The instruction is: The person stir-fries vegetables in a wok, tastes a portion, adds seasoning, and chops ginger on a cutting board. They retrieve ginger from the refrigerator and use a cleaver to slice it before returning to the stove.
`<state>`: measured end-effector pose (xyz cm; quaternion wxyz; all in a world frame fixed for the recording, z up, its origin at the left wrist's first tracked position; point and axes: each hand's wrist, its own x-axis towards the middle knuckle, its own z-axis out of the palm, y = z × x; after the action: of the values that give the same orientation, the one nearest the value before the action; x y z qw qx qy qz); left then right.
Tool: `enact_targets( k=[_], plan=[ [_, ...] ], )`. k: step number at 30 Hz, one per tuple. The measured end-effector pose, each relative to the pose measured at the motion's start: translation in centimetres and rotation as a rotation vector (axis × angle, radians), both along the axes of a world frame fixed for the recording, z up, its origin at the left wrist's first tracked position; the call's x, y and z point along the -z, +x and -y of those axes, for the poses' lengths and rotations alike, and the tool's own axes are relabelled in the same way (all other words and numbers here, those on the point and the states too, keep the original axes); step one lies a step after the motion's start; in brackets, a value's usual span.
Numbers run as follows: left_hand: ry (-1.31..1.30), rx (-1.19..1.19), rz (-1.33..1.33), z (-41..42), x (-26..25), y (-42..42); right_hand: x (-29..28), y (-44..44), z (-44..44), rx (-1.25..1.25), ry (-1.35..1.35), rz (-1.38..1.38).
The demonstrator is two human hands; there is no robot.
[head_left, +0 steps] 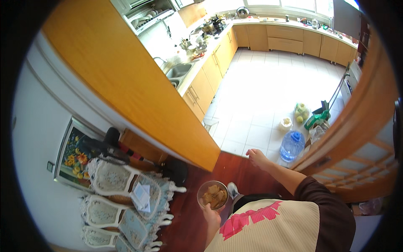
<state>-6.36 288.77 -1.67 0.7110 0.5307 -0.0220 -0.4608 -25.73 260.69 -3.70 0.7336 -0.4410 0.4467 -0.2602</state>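
Note:
My left hand (211, 214) grips the near rim of a round bowl (199, 196), its thumb over the edge. Brown chunks of food (214, 196) lie in the bowl, which is held over the dark red wood floor. My right hand (256, 157) is held out in front of my body near the doorway's threshold, its fingers loosely bent, with nothing seen in it. Beyond it on the white tiles stands a large blue water jug (292, 146).
An orange wood door frame (141, 88) rises on the left, a glazed wooden door (355, 163) on the right. Inside are a sink (179, 71), a cluttered counter (201, 60), a bag of green produce (301, 113) and a green-handled dustpan or similar thing (317, 119). White upholstered chairs (111, 178) stand lower left.

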Motion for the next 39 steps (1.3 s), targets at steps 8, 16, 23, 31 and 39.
enact_targets(
  k=[8, 16, 23, 31, 39],
  plan=[
    [0.087, 0.230, -0.021, 28.0, 1.0, 8.3, 15.1, -3.6, 22.6, 0.489, 0.082, -0.626],
    [0.000, 0.496, -0.034, 58.0, 2.1, 12.7, 29.6, -20.8, 20.8, 0.856, 0.619, -0.629],
    [0.046, 0.514, -0.010, 83.1, 4.9, 8.0, 33.4, -24.3, 31.4, 0.310, 0.426, -1.123],
    [0.086, 0.432, -0.150, 109.1, 10.3, 3.1, 32.1, -33.9, 82.5, -0.400, -0.707, -1.574],
    [0.122, 0.399, -0.015, 135.3, 8.6, 2.2, 12.6, -22.4, 126.1, 0.709, -0.076, -0.831]
  ],
)
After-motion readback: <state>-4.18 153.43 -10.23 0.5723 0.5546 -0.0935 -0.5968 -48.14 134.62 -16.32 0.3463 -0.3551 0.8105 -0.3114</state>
